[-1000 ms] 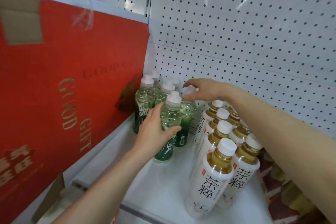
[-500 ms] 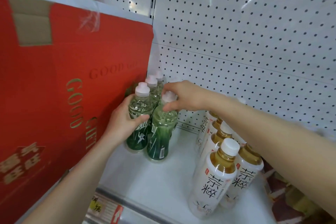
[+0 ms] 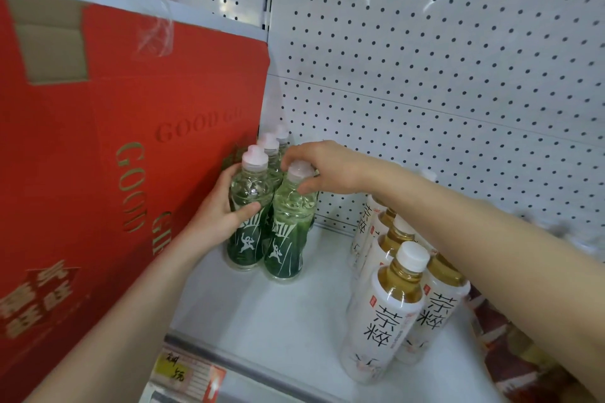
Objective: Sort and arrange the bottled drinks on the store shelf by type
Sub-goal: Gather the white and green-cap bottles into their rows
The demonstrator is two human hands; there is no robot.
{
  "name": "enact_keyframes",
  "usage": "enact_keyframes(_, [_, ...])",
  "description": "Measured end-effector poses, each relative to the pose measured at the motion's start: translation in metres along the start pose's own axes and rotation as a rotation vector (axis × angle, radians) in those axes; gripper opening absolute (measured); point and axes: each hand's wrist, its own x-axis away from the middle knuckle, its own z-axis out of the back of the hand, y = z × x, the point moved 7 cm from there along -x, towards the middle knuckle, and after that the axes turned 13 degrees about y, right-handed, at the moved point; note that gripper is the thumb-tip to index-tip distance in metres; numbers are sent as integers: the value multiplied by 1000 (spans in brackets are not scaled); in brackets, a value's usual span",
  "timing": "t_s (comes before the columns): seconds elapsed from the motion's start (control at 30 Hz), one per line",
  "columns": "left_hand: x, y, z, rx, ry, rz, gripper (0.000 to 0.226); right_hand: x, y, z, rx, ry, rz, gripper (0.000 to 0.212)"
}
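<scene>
Rear green bottles [image 3: 281, 137] hidden — price tag [image 3: 183, 373] blurred.

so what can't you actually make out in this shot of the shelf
- Head view: the green bottles behind the front two show only caps; the front bottles, both hands and the red box hide them, so no count.
- The rear tea bottles are covered by the right forearm.
- The price tag is cut by the bottom edge, its writing unreadable.
- The packages at lower right are blurred and partly hidden.
</scene>
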Motion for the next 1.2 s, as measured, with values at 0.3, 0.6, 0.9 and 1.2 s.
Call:
enact_keyframes(0.3, [-3,4,2,-176,36,-93,77,6,6,6,-71,15,-54,35])
enact_keyframes(0.6, [28,48,17,-344,238,-344,70,45,14,35,50,115,-146,56])
enact_keyframes(0.9, [128,161,-58,-57,115,-694,45,262,47,166,130,554,-465,30])
enact_keyframes(1.2, [216,199,-223,-18,-264,-732,41,434,105,163,156,545,-749,30])
